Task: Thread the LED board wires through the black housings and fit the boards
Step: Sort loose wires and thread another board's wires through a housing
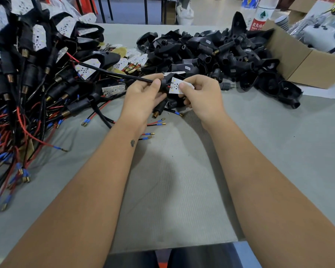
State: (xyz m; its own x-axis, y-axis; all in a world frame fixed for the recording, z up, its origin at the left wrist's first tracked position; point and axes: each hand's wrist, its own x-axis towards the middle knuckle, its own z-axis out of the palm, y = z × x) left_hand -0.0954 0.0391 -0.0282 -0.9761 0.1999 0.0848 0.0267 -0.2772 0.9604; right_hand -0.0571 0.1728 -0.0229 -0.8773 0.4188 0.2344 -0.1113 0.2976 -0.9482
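My left hand (pixel 143 97) grips a black housing (pixel 165 85) above the table's middle, its thumb lying on the black sheathed cable (pixel 112 72) that runs off up-left. The housing's threaded brass stem (pixel 156 113) points down below my palm. My right hand (pixel 201 93) pinches a white LED board (pixel 175 85) at the housing's open side, thumb on its face. Short red and black wires join the board to the housing.
A heap of finished lamps with red and black leads (pixel 27 84) fills the left. Empty black housings (pixel 211 53) pile up at the back right beside a cardboard box (pixel 302 62). Loose boards (pixel 113 90) and terminal-tipped wire ends (pixel 155 123) lie near my hands.
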